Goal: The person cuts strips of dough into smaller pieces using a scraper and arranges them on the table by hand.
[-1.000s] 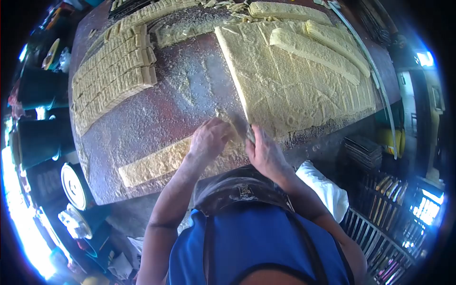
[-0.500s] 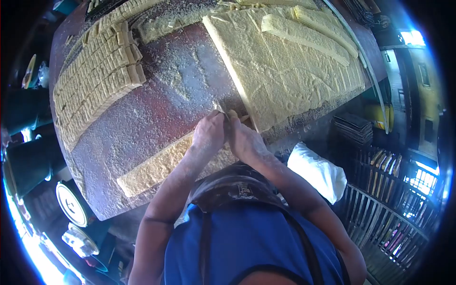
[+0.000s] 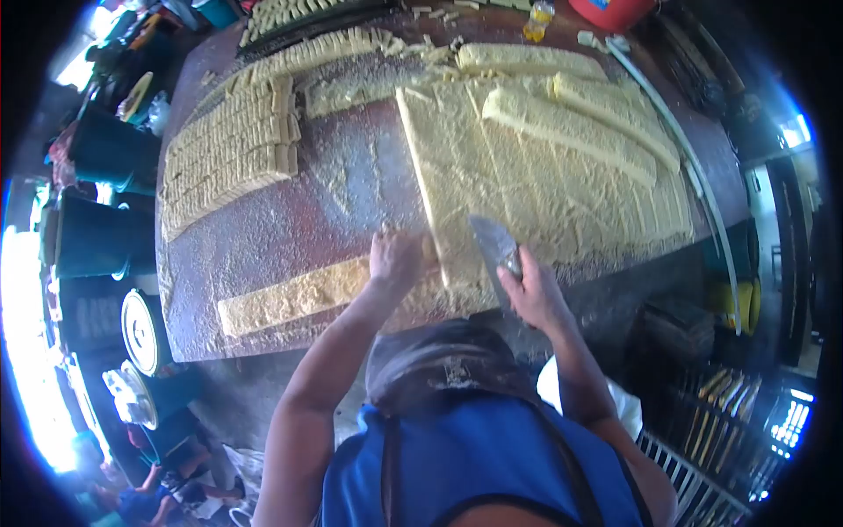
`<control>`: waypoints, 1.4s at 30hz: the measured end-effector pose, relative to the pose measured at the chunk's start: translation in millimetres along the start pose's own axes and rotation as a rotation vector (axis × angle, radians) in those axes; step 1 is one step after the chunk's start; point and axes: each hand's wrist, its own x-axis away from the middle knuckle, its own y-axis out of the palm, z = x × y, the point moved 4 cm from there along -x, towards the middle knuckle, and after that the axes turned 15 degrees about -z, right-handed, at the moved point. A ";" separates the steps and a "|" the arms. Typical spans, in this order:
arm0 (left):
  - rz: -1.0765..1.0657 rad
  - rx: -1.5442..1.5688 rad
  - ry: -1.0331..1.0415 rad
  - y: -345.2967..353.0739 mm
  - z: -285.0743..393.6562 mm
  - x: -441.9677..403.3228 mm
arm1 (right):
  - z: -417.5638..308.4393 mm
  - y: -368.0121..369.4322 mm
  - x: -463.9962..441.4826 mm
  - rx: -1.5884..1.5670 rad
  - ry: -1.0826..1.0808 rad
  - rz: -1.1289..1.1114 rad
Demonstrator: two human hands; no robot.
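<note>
One dough strip (image 3: 294,294) lies along the near edge of the table (image 3: 255,250); the left hand (image 3: 397,261) curls at its right end, grip hidden. The right hand (image 3: 533,290) clasps one knife (image 3: 493,237) over one broad sheet (image 3: 527,198), which bears two logs (image 3: 571,138).

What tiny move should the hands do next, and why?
Perhaps the right hand should bring its broad, silvery metal knife to the long, pale-yellow, doughy strip, because the left hand is there while the knife is held apart from it.
</note>
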 end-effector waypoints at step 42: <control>-0.001 0.477 0.483 -2.4 -89.5 34.2 | -131.6 152.9 -17.6 0.242 0.371 -0.045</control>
